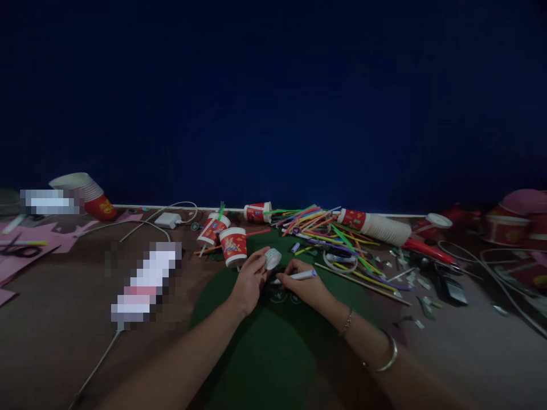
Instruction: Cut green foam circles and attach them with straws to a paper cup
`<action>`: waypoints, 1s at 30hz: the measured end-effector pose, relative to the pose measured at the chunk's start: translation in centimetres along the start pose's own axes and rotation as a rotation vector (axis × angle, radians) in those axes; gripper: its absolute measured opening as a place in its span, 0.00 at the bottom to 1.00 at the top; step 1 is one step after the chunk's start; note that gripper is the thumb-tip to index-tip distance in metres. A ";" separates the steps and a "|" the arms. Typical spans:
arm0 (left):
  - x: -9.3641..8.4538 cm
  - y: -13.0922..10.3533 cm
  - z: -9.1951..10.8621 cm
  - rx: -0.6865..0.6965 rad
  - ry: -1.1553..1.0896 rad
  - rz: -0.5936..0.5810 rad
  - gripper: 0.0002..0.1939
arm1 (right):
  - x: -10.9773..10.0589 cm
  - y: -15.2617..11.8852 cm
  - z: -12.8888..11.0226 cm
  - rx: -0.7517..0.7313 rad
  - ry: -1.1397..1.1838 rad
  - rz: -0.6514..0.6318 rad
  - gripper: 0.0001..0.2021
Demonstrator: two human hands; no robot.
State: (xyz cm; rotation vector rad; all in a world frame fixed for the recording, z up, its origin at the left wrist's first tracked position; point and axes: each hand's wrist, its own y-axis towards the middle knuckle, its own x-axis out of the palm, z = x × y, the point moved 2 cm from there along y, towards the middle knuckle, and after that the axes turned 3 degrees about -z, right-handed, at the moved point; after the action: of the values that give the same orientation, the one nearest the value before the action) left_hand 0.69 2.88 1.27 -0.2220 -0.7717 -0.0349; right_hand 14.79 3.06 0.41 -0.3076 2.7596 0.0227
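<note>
My left hand [251,279] is closed around a small white roll-like piece [272,259], perhaps a roll of tape, with faint marks on its face. In my right hand [306,283] a white marker [302,275] is pinched, its tip pointing left and down beside my left fingers. Whether the tip touches anything is hard to tell. Below both hands spreads a dark green surface [260,347], with faint round outlines near my right fingers. A short purple cap [295,247] lies just beyond my right hand. Two red paper cups [234,248] [213,229] stand or lean left of my hands.
Colourful straws [316,219] spread beyond my hands. A stack of paper cups [380,226] lies behind them, with another cup [257,212] on its side. Scraps and a red-handled tool [431,250] lie right. A charger [168,220], a blurred phone-like screen [149,282] and pink paper [29,256] lie left.
</note>
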 end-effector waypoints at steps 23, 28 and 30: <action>-0.2 -0.1 0.1 0.018 0.013 -0.027 0.11 | -2.1 0.7 0.2 0.165 0.831 0.070 0.13; -0.2 0.0 0.1 0.020 0.012 -0.037 0.11 | -4.5 1.2 -0.4 0.223 0.993 0.164 0.12; -0.2 0.0 0.1 0.023 0.012 -0.040 0.11 | -5.5 1.2 -1.0 0.194 1.003 0.192 0.11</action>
State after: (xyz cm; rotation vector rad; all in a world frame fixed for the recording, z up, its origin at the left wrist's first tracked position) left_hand 0.48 2.95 1.25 -0.1845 -0.7646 -0.0649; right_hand 19.21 5.36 3.26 0.0320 3.7245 -0.4687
